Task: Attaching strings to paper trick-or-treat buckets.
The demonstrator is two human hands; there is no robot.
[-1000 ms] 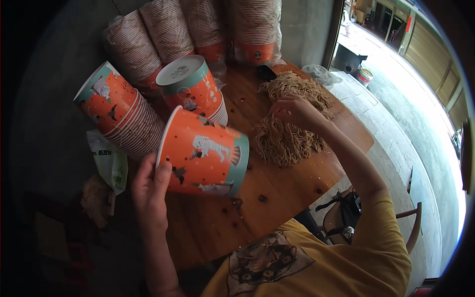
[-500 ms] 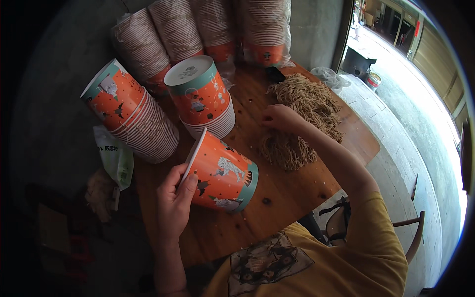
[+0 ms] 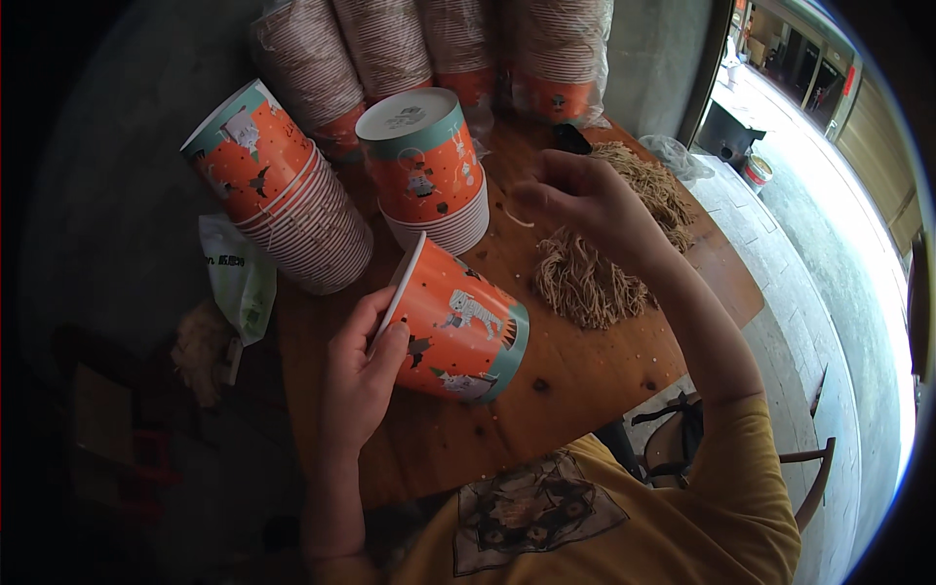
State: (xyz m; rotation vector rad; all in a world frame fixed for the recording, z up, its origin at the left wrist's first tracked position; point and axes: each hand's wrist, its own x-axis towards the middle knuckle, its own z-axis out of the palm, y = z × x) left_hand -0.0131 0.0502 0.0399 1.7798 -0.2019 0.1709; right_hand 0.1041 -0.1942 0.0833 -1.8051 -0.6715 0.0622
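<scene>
From my remote post I am losing the left hand's (image 3: 361,388) fingertips behind the rim of the paper cup (image 3: 453,331); its mouth is facing away, hiding the interior. The right hand (image 3: 580,200) is curling over its own fingertips and concealing the upper end of a pale strand (image 3: 520,220); I am not discerning whether it is pinching it. The right forearm (image 3: 704,322) is covering part of the noodle-like heap (image 3: 590,283). The top edge is cropping the wrapped stacks (image 3: 561,49); the lower edge is cutting the yellow shirt (image 3: 707,507). Shadow is obscuring a black object (image 3: 570,138): kind unclear.
</scene>
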